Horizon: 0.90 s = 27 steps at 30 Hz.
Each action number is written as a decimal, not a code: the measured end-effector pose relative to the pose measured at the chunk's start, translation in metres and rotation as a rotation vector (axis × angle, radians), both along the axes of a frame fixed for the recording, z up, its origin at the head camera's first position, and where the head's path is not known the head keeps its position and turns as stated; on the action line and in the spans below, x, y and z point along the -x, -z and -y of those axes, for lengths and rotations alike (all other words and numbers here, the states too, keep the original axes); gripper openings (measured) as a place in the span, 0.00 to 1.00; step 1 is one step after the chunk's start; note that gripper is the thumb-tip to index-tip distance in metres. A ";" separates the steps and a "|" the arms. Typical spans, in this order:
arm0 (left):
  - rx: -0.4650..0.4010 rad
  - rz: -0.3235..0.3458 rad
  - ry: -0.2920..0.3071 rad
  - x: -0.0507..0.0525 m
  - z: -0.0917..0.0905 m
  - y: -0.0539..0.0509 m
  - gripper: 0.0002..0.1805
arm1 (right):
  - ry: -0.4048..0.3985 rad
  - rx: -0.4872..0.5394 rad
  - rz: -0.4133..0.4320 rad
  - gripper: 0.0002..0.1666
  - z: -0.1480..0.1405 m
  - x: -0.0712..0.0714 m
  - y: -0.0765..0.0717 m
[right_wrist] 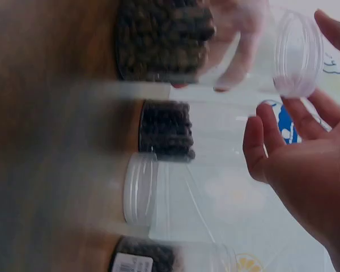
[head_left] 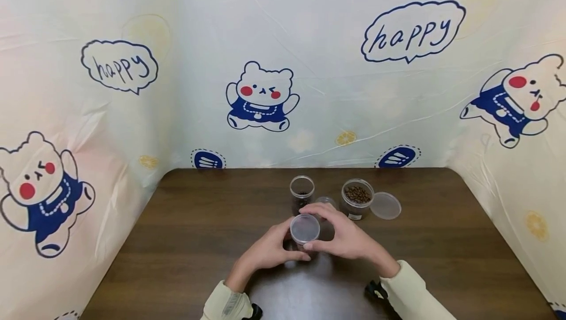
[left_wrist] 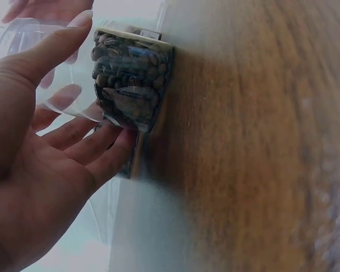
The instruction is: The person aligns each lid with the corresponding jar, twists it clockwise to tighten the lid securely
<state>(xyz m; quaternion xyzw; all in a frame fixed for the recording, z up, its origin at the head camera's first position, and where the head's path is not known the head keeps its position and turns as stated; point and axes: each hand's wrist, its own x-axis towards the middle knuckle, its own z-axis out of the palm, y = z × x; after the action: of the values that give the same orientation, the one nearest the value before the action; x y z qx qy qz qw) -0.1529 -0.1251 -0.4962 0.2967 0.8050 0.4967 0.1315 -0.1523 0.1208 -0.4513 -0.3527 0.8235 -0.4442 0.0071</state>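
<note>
A clear plastic jar with coffee beans (left_wrist: 130,73) in its lower part stands upright on the table, a translucent lid (head_left: 305,228) at its top. My left hand (head_left: 267,248) holds the jar's side, thumb on one side and fingers round the other. From the right, my right hand (head_left: 345,234) grips the lid's rim between thumb and fingers. In the right wrist view, the lid (right_wrist: 299,54) sits at the jar's mouth with the right fingertips at its edge. Whether the lid is fully seated, I cannot tell.
Behind the hands stands an open jar (head_left: 302,185) with a few dark beans. Beside it lies a clear lid (head_left: 325,201), partly hidden by the right hand. Farther right are an open, labelled jar (head_left: 357,199) of beans and a flat translucent lid (head_left: 386,206) on the brown table (head_left: 177,241).
</note>
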 end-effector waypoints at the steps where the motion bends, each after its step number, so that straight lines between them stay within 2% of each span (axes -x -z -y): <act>1: 0.004 0.001 0.003 0.000 0.000 0.000 0.43 | -0.038 0.000 -0.008 0.38 -0.002 0.004 0.000; 4: 0.008 0.001 0.013 0.001 -0.002 -0.001 0.43 | -0.099 0.000 -0.022 0.36 -0.005 0.012 -0.001; 7: 0.008 0.000 0.009 0.002 -0.002 -0.002 0.43 | -0.071 -0.016 -0.034 0.35 -0.003 0.011 -0.004; 11: 0.024 0.006 0.009 0.002 -0.001 -0.002 0.44 | 0.087 -0.072 -0.076 0.35 0.006 -0.003 -0.009; 15: 0.034 0.012 0.013 0.003 0.000 -0.001 0.45 | 0.255 -0.172 -0.177 0.36 0.019 -0.017 -0.014; 17: 0.035 0.015 0.014 0.003 0.000 -0.001 0.45 | 0.309 -0.225 -0.205 0.38 0.024 -0.021 -0.016; 19: 0.038 0.014 0.012 0.003 0.000 -0.001 0.45 | 0.335 -0.245 -0.174 0.41 0.024 -0.024 -0.018; 21: 0.042 0.012 0.011 0.002 0.000 -0.001 0.44 | 0.328 -0.234 -0.104 0.43 0.021 -0.025 -0.022; 23: 0.042 0.003 0.007 0.001 -0.001 0.000 0.44 | 0.285 -0.196 -0.037 0.44 0.014 -0.023 -0.025; 25: 0.035 -0.004 0.007 0.001 -0.001 0.000 0.43 | 0.211 -0.157 0.003 0.45 0.007 -0.018 -0.026; 27: 0.031 -0.014 0.006 0.001 0.000 0.000 0.44 | 0.125 -0.140 -0.003 0.44 0.000 -0.013 -0.025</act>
<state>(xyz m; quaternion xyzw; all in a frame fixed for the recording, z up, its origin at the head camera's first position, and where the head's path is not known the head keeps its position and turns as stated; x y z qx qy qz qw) -0.1534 -0.1249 -0.4963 0.3005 0.8126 0.4816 0.1318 -0.1393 0.1203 -0.4264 -0.3001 0.8730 -0.3845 0.0027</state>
